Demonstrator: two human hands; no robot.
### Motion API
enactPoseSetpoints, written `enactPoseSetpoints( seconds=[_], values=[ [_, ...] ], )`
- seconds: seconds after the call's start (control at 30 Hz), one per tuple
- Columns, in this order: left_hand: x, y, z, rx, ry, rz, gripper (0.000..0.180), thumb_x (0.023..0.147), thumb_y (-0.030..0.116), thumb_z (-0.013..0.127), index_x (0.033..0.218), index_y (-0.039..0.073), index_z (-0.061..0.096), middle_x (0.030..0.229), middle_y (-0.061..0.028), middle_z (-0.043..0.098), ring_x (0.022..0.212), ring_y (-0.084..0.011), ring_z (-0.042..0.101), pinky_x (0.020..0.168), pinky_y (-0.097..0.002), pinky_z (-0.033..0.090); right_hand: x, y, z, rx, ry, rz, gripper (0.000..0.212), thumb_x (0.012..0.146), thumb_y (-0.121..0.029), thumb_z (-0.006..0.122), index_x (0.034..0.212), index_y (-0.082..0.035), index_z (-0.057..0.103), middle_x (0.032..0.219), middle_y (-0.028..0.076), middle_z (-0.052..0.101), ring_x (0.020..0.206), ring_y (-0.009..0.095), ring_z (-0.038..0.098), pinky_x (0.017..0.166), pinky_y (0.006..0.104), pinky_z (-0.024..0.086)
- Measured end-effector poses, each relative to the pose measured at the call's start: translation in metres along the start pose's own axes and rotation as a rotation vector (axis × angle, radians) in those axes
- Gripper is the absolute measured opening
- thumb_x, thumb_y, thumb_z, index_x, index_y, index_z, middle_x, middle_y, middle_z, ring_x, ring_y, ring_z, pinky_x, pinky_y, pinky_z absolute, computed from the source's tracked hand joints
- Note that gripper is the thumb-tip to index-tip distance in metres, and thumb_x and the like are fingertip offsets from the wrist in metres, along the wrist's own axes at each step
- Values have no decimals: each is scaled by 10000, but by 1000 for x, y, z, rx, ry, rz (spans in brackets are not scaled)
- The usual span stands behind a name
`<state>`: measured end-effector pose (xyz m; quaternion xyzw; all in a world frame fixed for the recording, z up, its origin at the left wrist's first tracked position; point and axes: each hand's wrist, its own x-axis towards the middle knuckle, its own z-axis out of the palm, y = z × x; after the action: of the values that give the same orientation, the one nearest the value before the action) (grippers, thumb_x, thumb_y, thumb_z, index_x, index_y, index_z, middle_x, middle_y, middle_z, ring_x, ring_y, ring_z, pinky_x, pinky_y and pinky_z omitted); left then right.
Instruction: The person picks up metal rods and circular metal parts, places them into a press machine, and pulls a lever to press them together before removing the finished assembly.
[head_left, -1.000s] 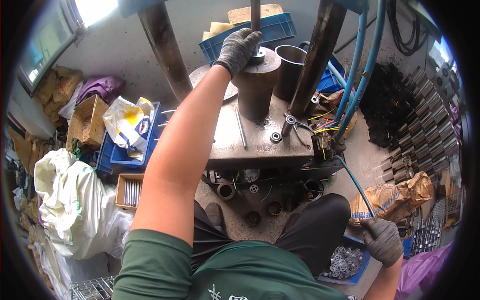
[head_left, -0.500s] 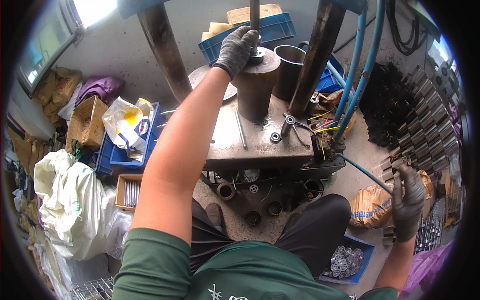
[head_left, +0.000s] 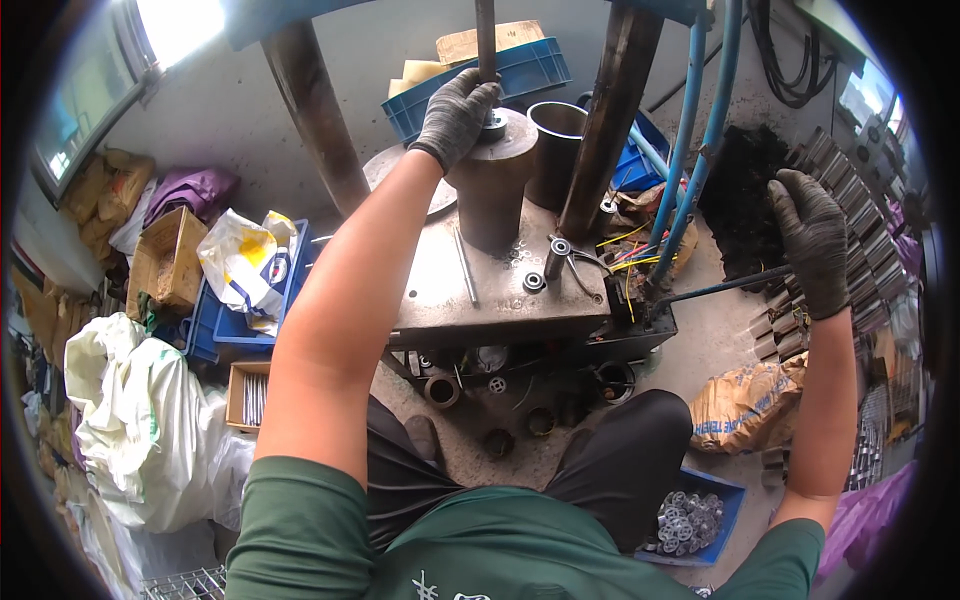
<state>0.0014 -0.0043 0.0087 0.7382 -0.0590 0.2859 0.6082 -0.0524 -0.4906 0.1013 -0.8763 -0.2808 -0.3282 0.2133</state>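
Note:
My left hand (head_left: 455,118), in a grey knit glove, is closed around the lower part of an upright steel rod (head_left: 486,35). Below its fingers, a small dark ring-shaped part (head_left: 494,127) sits on top of a thick steel cylinder (head_left: 488,205); the glove hides the rod's lower end. My right hand (head_left: 815,243), also gloved, is raised at the right with fingers stretched upward and slightly bent. Its palm side meets the outer end of a long metal lever (head_left: 725,284), and its fingers are not wrapped round it.
The press table (head_left: 440,285) carries a thin rod (head_left: 466,265), a bearing (head_left: 534,282) and a post. A dark metal cup (head_left: 556,150) stands behind the cylinder. Stacked metal tubes (head_left: 860,220) are at the right; a blue tray (head_left: 730,510) of small metal parts lies by my right leg.
My right hand has risen, and the lever's outer end has swung up with it. My left hand stays at the rod. The whole view has shifted slightly.

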Motion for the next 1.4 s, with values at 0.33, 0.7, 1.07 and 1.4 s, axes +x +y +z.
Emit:
enactPoseSetpoints(
  seconds=[0.33, 0.7, 1.07, 1.4],
  values=[
    [-64, 30, 9, -71, -42, 209, 337, 978, 56, 771, 1305, 66, 689, 1097, -10, 692, 972, -123, 626, 858, -316, 539, -36, -18, -16, 188, 14, 27, 242, 996, -134, 747, 1148, 54, 732, 986, 188, 741, 877, 292, 746, 802, 358, 592],
    [-298, 25, 49, -437, -113, -443, 498, 1085, 571, 591, 1103, 78, 660, 719, 27, 563, 592, -79, 520, 575, -245, 474, -170, -123, -51, -30, -360, -455, 356, 899, -263, 769, 1147, -28, 670, 1035, 157, 712, 900, 367, 693, 779, 501, 548],
    [-333, -63, 60, -603, 66, -1076, 314, 1099, 308, 495, 956, 94, 675, 750, 13, 621, 638, -132, 600, 569, -356, 552, -125, -114, 159, 458, -195, -272, 195, 907, -92, 768, 1077, -6, 724, 919, 186, 717, 812, 388, 707, 726, 449, 576],
    [-358, -58, 57, -394, -98, -1120, 495, 1109, 513, 526, 909, 101, 714, 699, -20, 625, 611, -162, 586, 575, -362, 522, -165, -75, 207, 672, -523, -23, 196, 938, -114, 744, 1097, 0, 759, 951, 202, 748, 886, 358, 748, 815, 412, 595]
  ],
)
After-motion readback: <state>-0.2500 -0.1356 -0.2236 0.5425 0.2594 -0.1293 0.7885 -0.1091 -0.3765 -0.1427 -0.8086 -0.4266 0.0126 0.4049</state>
